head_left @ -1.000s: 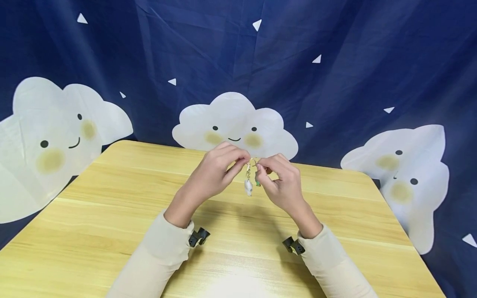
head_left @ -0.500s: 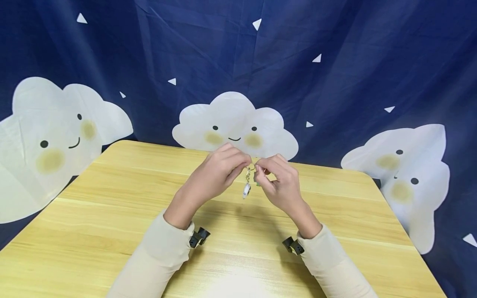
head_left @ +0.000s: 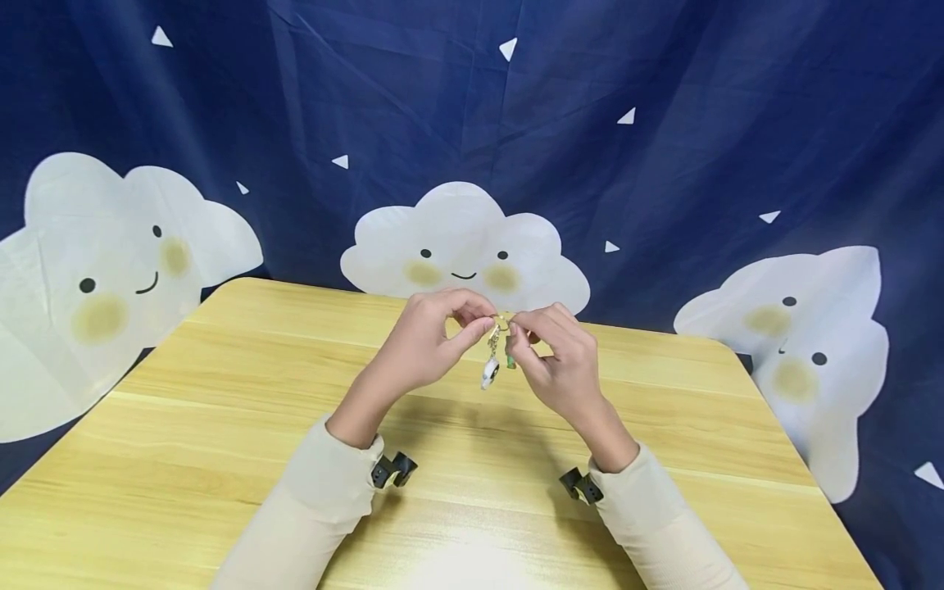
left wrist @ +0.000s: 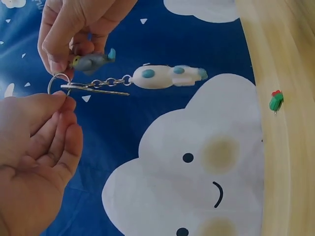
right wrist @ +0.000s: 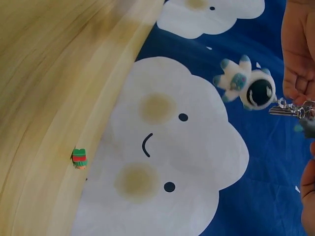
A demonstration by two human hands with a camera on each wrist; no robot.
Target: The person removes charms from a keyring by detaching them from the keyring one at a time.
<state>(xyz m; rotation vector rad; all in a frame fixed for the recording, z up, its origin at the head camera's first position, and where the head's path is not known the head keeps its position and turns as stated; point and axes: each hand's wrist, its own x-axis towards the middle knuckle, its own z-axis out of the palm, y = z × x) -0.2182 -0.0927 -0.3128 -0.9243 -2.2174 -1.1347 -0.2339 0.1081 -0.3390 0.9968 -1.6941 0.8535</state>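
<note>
Above the far part of the table, my left hand (head_left: 420,340) and right hand (head_left: 556,352) pinch a metal key ring (left wrist: 59,78) from opposite sides with thumb and fingertips. A white astronaut charm (head_left: 490,373) hangs from it on a short chain; its dark visor shows in the right wrist view. Beside the chain lies a silver key (right wrist: 284,111). Close under the right fingertips hangs a small grey figure charm (left wrist: 91,62) with a blue tip; whether the fingers also touch it, I cannot tell.
A small green and red figure (left wrist: 276,100) lies on the wooden table (head_left: 221,410) near its far edge. Behind the table hangs a blue curtain (head_left: 413,98) with printed white clouds. Black cameras (head_left: 394,469) sit at both wrists.
My left fingers have spread wider from the thumb at the ring. The astronaut charm has swung and turned, bringing its dark visor into sight. The right hand has barely shifted.
</note>
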